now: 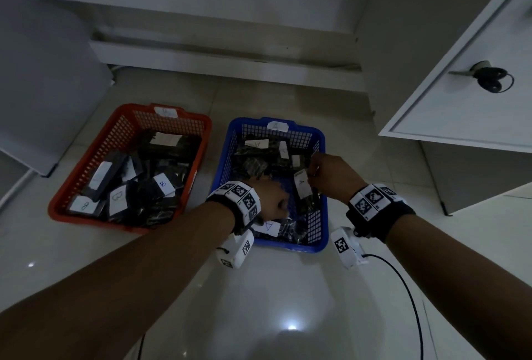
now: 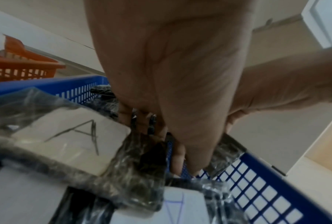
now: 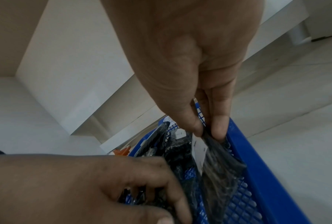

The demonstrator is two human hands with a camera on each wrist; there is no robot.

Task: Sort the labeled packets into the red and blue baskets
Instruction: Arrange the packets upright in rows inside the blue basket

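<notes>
While two hands (image 1: 270,198) (image 1: 331,175) reach in, one blue basket (image 1: 319,233), one red basket (image 1: 86,175)

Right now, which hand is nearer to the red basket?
Left. The left hand is inside the blue basket near the wall facing the red basket; the right hand pinches a packet by the far wall.

Two baskets: one red basket (image 1: 86,187), one blue basket (image 1: 319,233).
</notes>
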